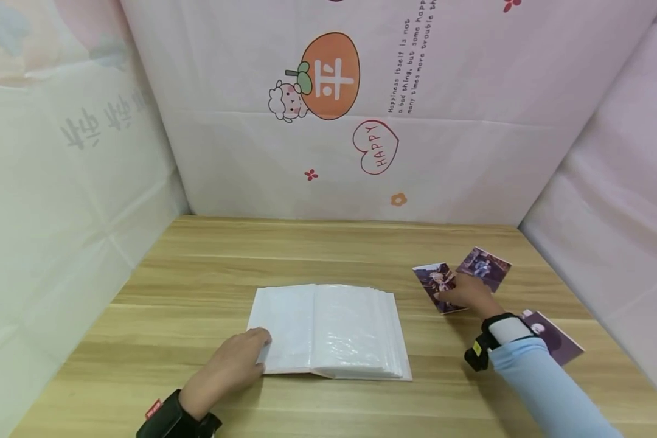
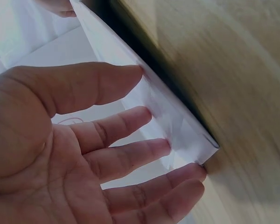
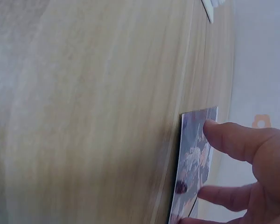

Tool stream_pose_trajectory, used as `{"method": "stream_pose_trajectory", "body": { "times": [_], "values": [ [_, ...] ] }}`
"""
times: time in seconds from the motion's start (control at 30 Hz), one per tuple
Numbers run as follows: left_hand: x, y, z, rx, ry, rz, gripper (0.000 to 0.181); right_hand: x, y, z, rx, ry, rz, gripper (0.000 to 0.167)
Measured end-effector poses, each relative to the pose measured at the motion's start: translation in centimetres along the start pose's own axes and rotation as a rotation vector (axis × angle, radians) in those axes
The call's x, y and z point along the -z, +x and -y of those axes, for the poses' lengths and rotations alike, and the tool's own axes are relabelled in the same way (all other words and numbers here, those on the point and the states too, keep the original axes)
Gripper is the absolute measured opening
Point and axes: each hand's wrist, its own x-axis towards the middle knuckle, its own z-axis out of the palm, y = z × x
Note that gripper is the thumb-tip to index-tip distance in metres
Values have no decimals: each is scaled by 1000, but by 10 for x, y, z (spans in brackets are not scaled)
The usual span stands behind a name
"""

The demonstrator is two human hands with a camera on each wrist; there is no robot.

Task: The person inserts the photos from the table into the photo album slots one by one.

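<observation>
An open photo album (image 1: 342,334) with white, clear-sleeved pages lies in the middle of the table. At its left edge rests my left hand (image 1: 227,368); the left wrist view has the thumb and fairly straight fingertips touching the album's edge (image 2: 189,126). My right hand (image 1: 473,295) is over a dark printed photo (image 1: 434,281) to the right of the album. Seen from the right wrist, thumb and fingers are spread and touch this photo (image 3: 192,154), which lies close to the tabletop. A second photo (image 1: 484,266) lies just behind that hand, partly covered.
Another purple photo (image 1: 561,344) lies near the table's right side, partly behind the right wrist. The wooden tabletop (image 1: 197,274) is bounded by white printed cloth at the back (image 1: 241,170) and on both sides.
</observation>
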Motion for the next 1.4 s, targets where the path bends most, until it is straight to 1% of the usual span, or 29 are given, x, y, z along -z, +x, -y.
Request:
{"method": "stream_pose_trajectory", "body": {
  "times": [0.07, 0.17, 0.3, 0.53, 0.63, 0.7, 0.8, 0.87, 0.97, 1.03, 1.1, 1.2, 1.33, 1.4],
  "values": [
    [0, 1, 0, -13, 2, 4, 29, -1, 1, -1, -12, -9, -9, 62],
    [1, 1, 0, -19, 4, 14, 29, -3, 3, -1, -22, -5, -23, 64],
    [3, 1, -1, -18, 1, 27, 31, -6, 4, -2, -16, -9, -52, 64],
    [4, 0, -2, -35, -24, 46, 41, -7, 8, -6, -28, 24, -87, 84],
    [4, 0, -2, -32, -13, 56, 40, -6, 9, -7, -35, 43, -112, 86],
    [3, 1, -2, -28, -1, 60, 40, -6, 10, -7, -50, 60, -122, 81],
    [2, 2, -1, -27, 16, 63, 39, -4, 10, -8, -65, 88, -134, 65],
    [1, 3, 0, -32, 25, 62, 39, -3, 9, -10, -54, 117, -142, 53],
    [0, 3, -1, -35, 30, 58, 37, -1, 10, -14, 10, 143, -199, 29],
    [-1, 3, -2, -32, 26, 57, 37, -1, 10, -15, 45, 168, -239, 18],
    [-1, 3, -3, -27, 21, 57, 38, -1, 10, -17, 57, 200, -270, 13],
    [-2, 3, -3, -18, 16, 61, 39, -1, 9, -15, 39, 246, -285, 10],
    [-3, 3, -2, -13, 17, 69, 39, -2, 9, -14, 26, 267, -295, 11],
    [-3, 3, -2, -11, 16, 72, 39, -1, 8, -14, 25, 283, -286, 12]
  ]
}}
